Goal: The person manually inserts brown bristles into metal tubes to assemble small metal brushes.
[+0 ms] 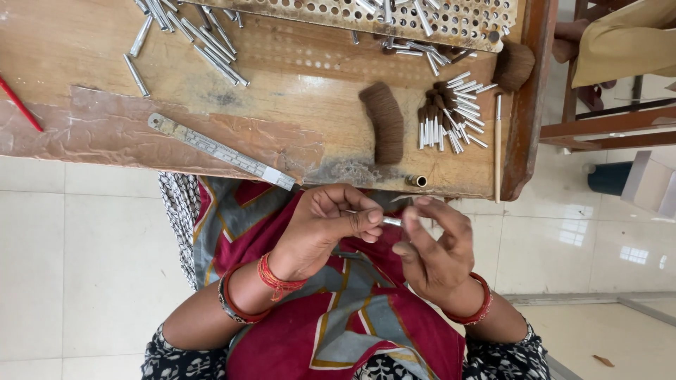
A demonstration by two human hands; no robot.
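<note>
My left hand (324, 229) pinches a small silver metal tube (391, 221) between thumb and fingers, just below the wooden table's near edge (211, 158). My right hand (433, 246) meets it from the right, fingertips touching the tube's free end. Both hands hover over my lap, which is covered in red and grey patterned cloth. On the table above them lies a bundle of brown hair (384, 121) and a pile of finished tubes with brown hair tufts (451, 112).
A metal ruler (218, 151) lies diagonally near the table edge. Loose silver tubes (204, 42) are scattered at the far left, beside a perforated metal tray (451, 24). A thin wooden stick (498, 148), another hair tuft (512, 65) and a red pencil (17, 104) also lie there.
</note>
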